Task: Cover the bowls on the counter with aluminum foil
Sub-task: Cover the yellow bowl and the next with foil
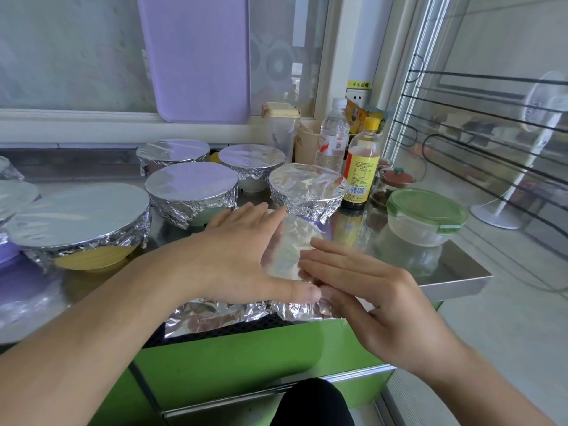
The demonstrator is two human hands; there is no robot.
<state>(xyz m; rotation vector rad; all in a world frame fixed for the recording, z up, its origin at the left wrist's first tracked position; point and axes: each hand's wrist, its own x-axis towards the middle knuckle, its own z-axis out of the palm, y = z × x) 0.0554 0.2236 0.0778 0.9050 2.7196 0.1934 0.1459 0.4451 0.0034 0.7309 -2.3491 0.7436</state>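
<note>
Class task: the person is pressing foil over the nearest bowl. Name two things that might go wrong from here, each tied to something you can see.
1. The foil sheet lies at the counter edge; pressure from the left hand and right hand might slide the bowl off.
2. The sauce bottle stands close to the right hand; a wide movement may topple it.

The foil (289, 250) under the hands is shiny, crinkled metal sheet. The counter (455, 272) looks like brushed steel, glossy enough to mirror the bottles. The lidded tub (421, 222) is clear plastic with a green lid; the yellow bowl (95, 256) seems glazed ceramic.
</note>
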